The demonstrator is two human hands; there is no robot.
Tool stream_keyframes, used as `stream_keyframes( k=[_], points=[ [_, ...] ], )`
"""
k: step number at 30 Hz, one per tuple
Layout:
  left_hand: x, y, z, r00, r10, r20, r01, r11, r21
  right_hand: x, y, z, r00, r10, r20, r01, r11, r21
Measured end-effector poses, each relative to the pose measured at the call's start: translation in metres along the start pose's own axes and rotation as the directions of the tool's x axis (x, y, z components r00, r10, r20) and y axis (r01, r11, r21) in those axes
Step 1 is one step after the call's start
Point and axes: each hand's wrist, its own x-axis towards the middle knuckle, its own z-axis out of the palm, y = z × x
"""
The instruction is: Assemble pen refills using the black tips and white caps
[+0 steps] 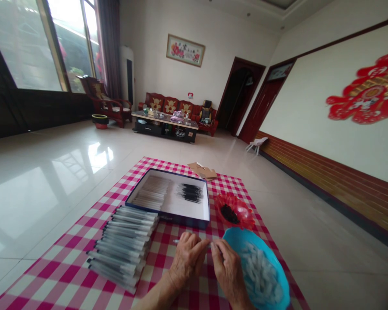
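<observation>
My left hand [188, 256] is closed around a slim pen [175, 241], whose pale tip sticks out to the left of the fingers. Close beside it, my right hand [226, 263] pinches at the pen's other end, where the fingers hide most of it. Just right of that hand stands a blue bowl [286, 282] full of whitish translucent pen caps [261, 275]. To the left lies a stack of pens [123, 245] with clear barrels and dark ends. Behind the hands, a shallow box [184, 218] holds clear tubes [151, 191] and black refills [191, 193].
A red petal-edged bowl [245, 217] with small black parts [229, 213] stands behind the blue bowl. Torn cardboard [205, 171] lies at the far edge of the checked tablecloth [168, 275]. Farther off are a coffee table [164, 120], a wooden sofa [171, 103] and a small chair [257, 144].
</observation>
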Motion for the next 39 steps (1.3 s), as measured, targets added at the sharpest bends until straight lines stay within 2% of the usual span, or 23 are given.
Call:
stream_keyframes(
  k=[4,10,18,22,25,30,34,36,39],
  points=[
    [-0.001,-0.002,0.002,1.000,0.000,-0.009,0.000,1.000,-0.002,-0.001,0.000,-0.001,0.999,0.032,-0.027,-0.032,0.999,-0.005],
    [-0.001,-0.002,0.002,1.000,0.008,-0.001,-0.008,1.000,-0.012,0.001,-0.003,-0.008,1.000,-0.008,0.030,0.007,0.999,0.048],
    [-0.001,0.001,0.000,0.999,-0.006,0.036,0.006,1.000,-0.009,-0.002,0.002,0.002,0.999,0.041,0.000,-0.041,0.997,-0.067],
    [0.000,0.000,0.000,1.000,0.001,0.024,-0.001,1.000,-0.012,-0.002,-0.002,-0.002,0.996,0.079,0.027,-0.079,0.997,-0.015],
    [-0.001,0.000,0.000,1.000,-0.005,0.020,0.006,1.000,-0.002,-0.002,-0.004,-0.005,0.997,0.051,0.059,-0.051,0.999,0.001],
    [-0.001,0.001,0.000,1.000,0.002,0.013,-0.002,1.000,0.004,-0.001,-0.004,-0.001,0.997,0.069,0.026,-0.068,0.997,-0.049],
    [0.000,0.001,-0.001,1.000,0.001,0.000,-0.001,1.000,0.002,0.000,-0.008,0.001,0.993,0.109,0.055,-0.110,0.994,0.023],
    [0.002,0.001,-0.001,1.000,0.010,-0.026,-0.010,1.000,0.014,0.000,-0.009,0.002,0.990,0.123,0.061,-0.127,0.990,0.056],
    [0.003,0.002,-0.002,0.990,0.033,-0.137,-0.027,0.999,0.044,-0.001,-0.009,0.004,0.983,0.176,-0.054,-0.172,0.982,0.075]
  ],
)
